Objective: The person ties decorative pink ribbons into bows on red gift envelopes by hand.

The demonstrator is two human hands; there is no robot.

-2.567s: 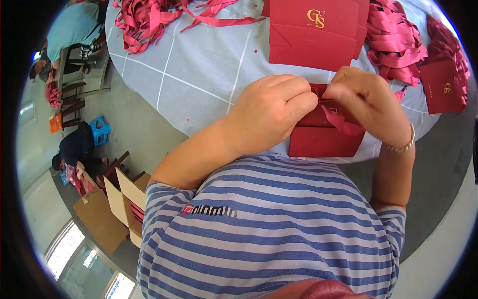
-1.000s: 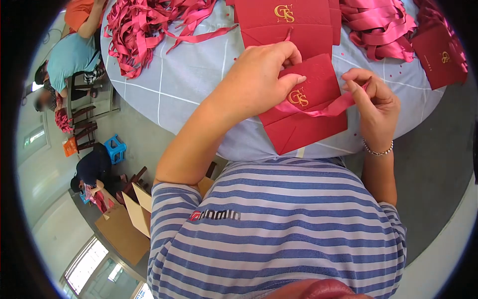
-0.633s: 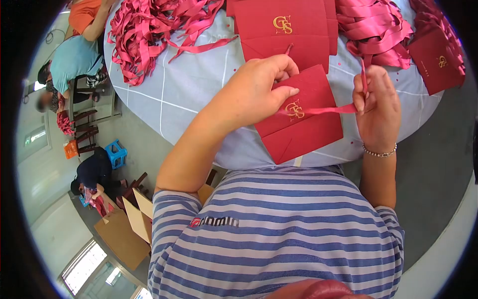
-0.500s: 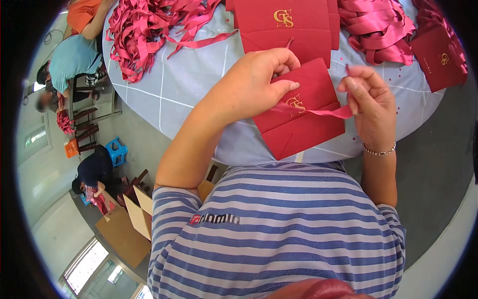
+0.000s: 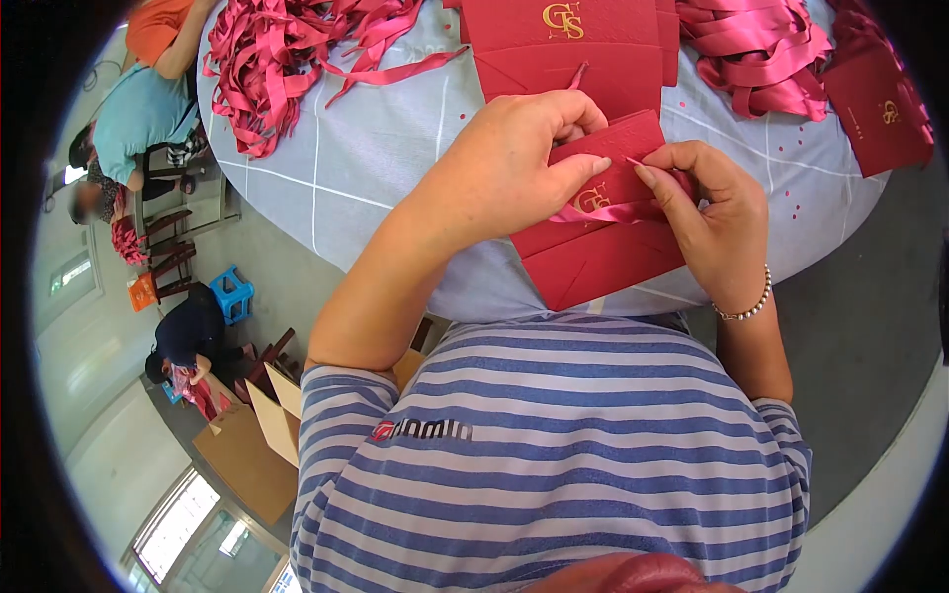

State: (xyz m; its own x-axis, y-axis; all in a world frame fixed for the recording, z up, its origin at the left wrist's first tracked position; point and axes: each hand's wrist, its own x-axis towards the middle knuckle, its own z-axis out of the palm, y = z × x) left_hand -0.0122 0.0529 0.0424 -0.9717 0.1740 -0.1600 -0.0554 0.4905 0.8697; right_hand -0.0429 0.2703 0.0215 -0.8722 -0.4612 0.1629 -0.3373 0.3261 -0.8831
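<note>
A flat red paper bag [image 5: 603,262] with a gold monogram lies tilted at the table's near edge. My left hand [image 5: 539,158] is closed on its upper edge, thumb on the front and fingers behind. Across the monogram runs a pink ribbon [image 5: 621,212], from under my left hand towards the right. My right hand [image 5: 712,203] pinches the ribbon's narrow tip between thumb and forefinger, close over the bag's upper part. Just beyond lie more red bags [image 5: 524,74], stacked flat, with a ribbon end sticking out of one.
Ribbon heaps lie at the table's [image 5: 395,188] far left [image 5: 262,74] and far right [image 5: 761,59]. A finished-looking red bag [image 5: 880,119] rests at the right edge. Cardboard boxes [image 5: 242,465], a blue stool [image 5: 231,295] and several people, one in a teal shirt [image 5: 148,119], are to the left.
My right hand has moved left and down onto the bag, bringing the ribbon tip to its upper part. My left hand keeps its hold, and the ribbon now hangs slacker.
</note>
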